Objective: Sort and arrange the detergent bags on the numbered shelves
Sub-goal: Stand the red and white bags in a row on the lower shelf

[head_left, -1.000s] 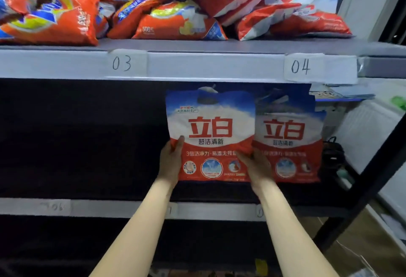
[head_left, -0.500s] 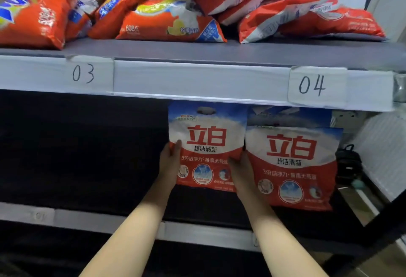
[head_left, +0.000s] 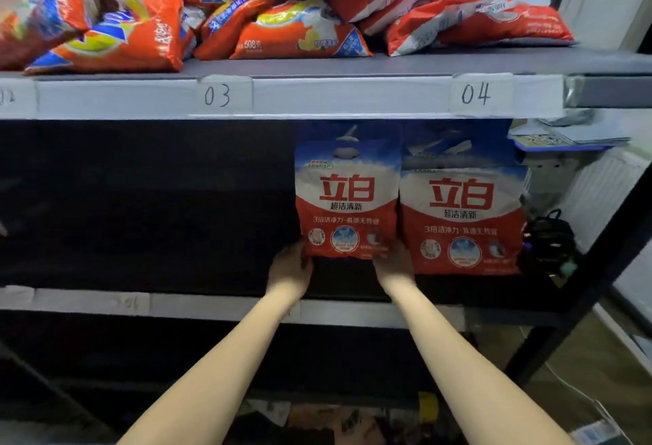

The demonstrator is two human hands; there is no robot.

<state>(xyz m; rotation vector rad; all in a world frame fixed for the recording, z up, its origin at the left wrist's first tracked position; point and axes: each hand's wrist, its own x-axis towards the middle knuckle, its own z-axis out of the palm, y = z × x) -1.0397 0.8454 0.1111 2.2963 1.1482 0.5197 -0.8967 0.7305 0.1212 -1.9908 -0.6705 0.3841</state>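
A red, white and blue detergent bag stands upright on the dark middle shelf. My left hand holds its lower left corner and my right hand holds its lower right corner. Touching it on the right stands a second, matching bag, also upright and free of my hands. Both bags sit below the stretch between the paper labels 03 and 04 on the upper shelf's front edge.
Several orange and red detergent bags lie piled on the upper shelf. A black frame post slants at the right, with a black object beside the right bag. The middle shelf left of my hands is dark.
The held bag has moved deeper and right until it stands against the second bag. My hands slid from its sides down to its bottom corners.
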